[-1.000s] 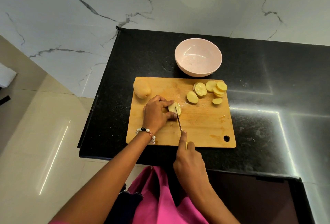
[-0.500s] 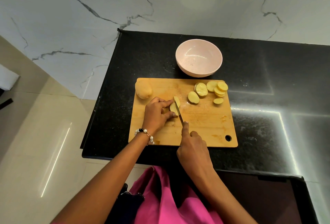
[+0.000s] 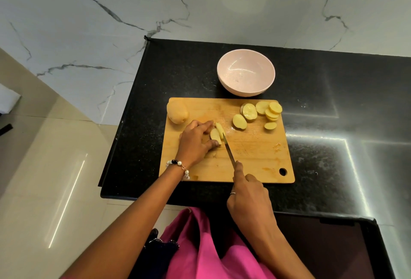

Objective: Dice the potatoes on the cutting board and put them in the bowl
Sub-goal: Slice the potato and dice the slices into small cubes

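A single head-worn view looks steeply down and forward from close above, onto the rectangular wooden cutting board (image 3: pixel 249 158) lying on the black stone counter (image 3: pixel 333 105).

I'm looking at a home kitchen: black granite counter (image 3: pixel 333 123), marble wall (image 3: pixel 111 22), wooden board (image 3: pixel 255 156) with potato slices (image 3: pixel 262 111) (bowl (image 3: pixel 245 91) behind).

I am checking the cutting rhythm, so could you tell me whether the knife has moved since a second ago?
Yes. Against the cutting board, the knife has shifted toward the bowl side, and the right hand now overlaps the board's near edge.
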The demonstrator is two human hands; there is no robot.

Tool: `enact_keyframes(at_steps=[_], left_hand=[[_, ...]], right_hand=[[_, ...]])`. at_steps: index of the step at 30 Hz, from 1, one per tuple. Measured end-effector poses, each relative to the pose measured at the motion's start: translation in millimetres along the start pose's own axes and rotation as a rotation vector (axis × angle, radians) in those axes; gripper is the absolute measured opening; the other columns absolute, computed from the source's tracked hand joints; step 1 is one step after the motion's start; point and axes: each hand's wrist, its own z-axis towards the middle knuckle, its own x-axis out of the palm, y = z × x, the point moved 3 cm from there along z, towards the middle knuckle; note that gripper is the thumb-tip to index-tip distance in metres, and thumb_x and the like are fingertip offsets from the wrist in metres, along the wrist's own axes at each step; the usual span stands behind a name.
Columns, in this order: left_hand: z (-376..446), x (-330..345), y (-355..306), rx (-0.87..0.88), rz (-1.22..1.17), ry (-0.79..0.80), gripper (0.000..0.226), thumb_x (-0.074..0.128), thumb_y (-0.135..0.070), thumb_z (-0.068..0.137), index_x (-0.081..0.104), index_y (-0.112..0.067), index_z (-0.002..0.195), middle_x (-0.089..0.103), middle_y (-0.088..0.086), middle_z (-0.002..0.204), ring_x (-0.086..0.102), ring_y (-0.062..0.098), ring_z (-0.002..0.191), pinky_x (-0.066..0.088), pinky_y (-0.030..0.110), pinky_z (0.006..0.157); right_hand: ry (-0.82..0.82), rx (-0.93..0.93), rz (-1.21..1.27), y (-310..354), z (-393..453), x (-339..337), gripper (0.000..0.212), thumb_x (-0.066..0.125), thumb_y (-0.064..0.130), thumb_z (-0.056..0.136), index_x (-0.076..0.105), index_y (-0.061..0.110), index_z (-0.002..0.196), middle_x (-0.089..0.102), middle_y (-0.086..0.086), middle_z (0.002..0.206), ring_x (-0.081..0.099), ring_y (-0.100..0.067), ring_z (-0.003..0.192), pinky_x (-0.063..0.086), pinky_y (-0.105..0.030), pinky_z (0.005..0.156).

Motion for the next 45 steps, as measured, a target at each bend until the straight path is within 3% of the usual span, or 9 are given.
enact_keyframes(at_steps=[2,6,11,16,21,24,29,34,45], left_hand=[[2.9,-0.5,-0.9,0.003,0.033,0.04,0.071,0.074,-0.032,0.076,0.041,-0.03,0.139,0.049,-0.006,0.104,0.044,0.006,0.085,0.047,0.03,0.086],[6.8,-0.2,-2.3,0.004,0.101,0.109,0.06,0.071,-0.036,0.078,0.049,-0.034,0.133,0.045,-0.006,0.106,0.047,0.012,0.101,0.044,0.035,0.093],[7.0,-0.1,-2.6,0.001,0.118,0.132,0.056,0.069,-0.039,0.079,0.049,-0.037,0.131,0.041,-0.007,0.104,0.046,0.013,0.102,0.042,0.034,0.094],[4.9,-0.8,-2.1,-0.013,0.076,0.105,0.065,0.073,-0.038,0.075,0.048,-0.027,0.134,0.044,-0.005,0.107,0.047,0.015,0.098,0.044,0.035,0.092],[0.7,-1.3,0.7,-0.001,0.004,0.011,0.063,0.081,-0.033,0.068,0.059,-0.022,0.126,0.045,-0.005,0.102,0.04,0.007,0.084,0.042,0.022,0.085],[-1.6,-0.6,-0.8,-0.005,-0.014,-0.04,0.06,0.082,-0.031,0.067,0.061,-0.021,0.122,0.045,-0.006,0.099,0.04,0.006,0.083,0.042,0.021,0.083],[-2.6,-0.2,-2.3,-0.016,-0.02,-0.065,0.059,0.081,-0.032,0.067,0.062,-0.021,0.121,0.046,-0.007,0.099,0.041,0.006,0.082,0.043,0.023,0.082],[-2.7,1.8,-2.8,-0.016,-0.018,-0.08,0.057,0.08,-0.034,0.069,0.062,-0.023,0.122,0.045,-0.008,0.099,0.041,0.006,0.083,0.045,0.027,0.083],[-0.4,4.8,-1.9,-0.06,-0.027,-0.098,0.059,0.08,-0.034,0.067,0.061,-0.023,0.122,0.054,-0.003,0.107,0.05,0.011,0.098,0.046,0.029,0.086]], right_hand=[[-0.025,-0.002,0.017,-1.5,1.1,-2.2,0.066,0.035,0.012,0.093,0.005,0.016,0.151,0.05,-0.008,0.116,0.055,-0.026,0.098,0.043,-0.032,0.074],[-0.047,-0.008,0.046,-2.1,8.2,-2.9,0.064,0.036,0.013,0.093,0.01,0.015,0.151,0.053,-0.008,0.117,0.055,-0.026,0.1,0.046,-0.034,0.079],[-0.073,-0.002,0.076,-5.5,14.8,-4.6,0.063,0.037,0.012,0.093,0.014,0.014,0.151,0.055,-0.008,0.113,0.055,-0.026,0.098,0.047,-0.035,0.078],[-0.078,0.028,0.049,-11.4,16.8,-5.6,0.063,0.037,0.012,0.092,0.013,0.014,0.151,0.054,-0.009,0.114,0.055,-0.027,0.099,0.047,-0.036,0.078],[-0.05,0.049,-0.009,-17.0,13.8,-7.1,0.063,0.036,0.013,0.094,0.011,0.017,0.151,0.051,-0.008,0.116,0.054,-0.028,0.1,0.042,-0.033,0.072],[-0.041,0.022,-0.016,-17.9,10.2,-9.1,0.061,0.035,0.015,0.095,0.013,0.019,0.151,0.052,-0.007,0.113,0.054,-0.027,0.099,0.041,-0.032,0.069],[-0.018,0.019,-0.004,-17.8,6.5,-13.9,0.061,0.037,0.015,0.093,0.016,0.021,0.15,0.053,-0.005,0.111,0.054,-0.027,0.098,0.043,-0.034,0.07],[-0.103,-0.002,0.012,-12.6,11.7,-23.3,0.06,0.038,0.017,0.095,0.016,0.021,0.15,0.053,-0.005,0.11,0.054,-0.026,0.097,0.04,-0.032,0.068],[-0.096,-0.084,0.065,4.2,42.0,-5.2,0.059,0.039,0.013,0.094,0.02,0.015,0.15,0.057,-0.012,0.111,0.055,-0.031,0.099,0.04,-0.033,0.071]])
